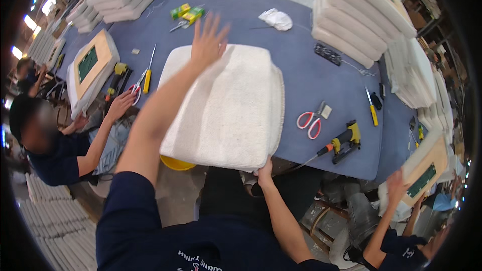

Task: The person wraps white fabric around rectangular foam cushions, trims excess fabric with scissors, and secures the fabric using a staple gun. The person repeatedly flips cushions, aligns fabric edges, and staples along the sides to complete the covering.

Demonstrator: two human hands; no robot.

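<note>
The left hand (pixel 207 45) has its fingers spread wide over the far edge of the white cushion (pixel 226 105), while the right hand (pixel 265 171) holds its near right corner. The cushion lies on the blue surface (pixel 306 75), with red-handled scissors (pixel 315 125) and a yellow-and-black hand tool (pixel 343 142) to its right.

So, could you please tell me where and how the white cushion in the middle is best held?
I'd grip the white cushion by its near edge, coming from the near side with fingers underneath: that edge seems to overhang the table, leaving room below. The right hand is at its near right corner, a likely good spot.
</note>
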